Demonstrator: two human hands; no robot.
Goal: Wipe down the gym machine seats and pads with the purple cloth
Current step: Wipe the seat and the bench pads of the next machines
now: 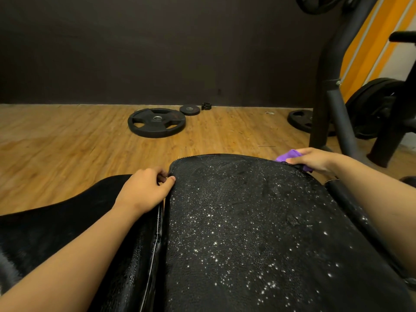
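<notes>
From the head camera, a black pad [247,221] with a pebbled, wet-speckled surface stretches between the 2 forearms. The left hand [144,188] grips the pad's far left corner: its fingers curl over the edge and the thumb lies on top. The right hand [313,159] sits at the far right corner of the same pad, curled around the purple cloth [290,155]. The cloth is bunched under the palm and pokes out past the fingertips and below the heel of the hand. It touches the pad's rim there.

Under the left forearm and to its outside lies a second black cushion [67,221], smoother and glossy, just beside the pad with a narrow seam between them.

Beyond the left hand, on the wooden floor [56,143], a large weight plate [156,122] lies flat. A small plate [189,109] and a black collar clamp [206,106] lie further off, near the dark wall [157,52]. Beyond the right hand rises a dark machine frame [326,86], with another plate [300,120] on the floor at its base.
</notes>
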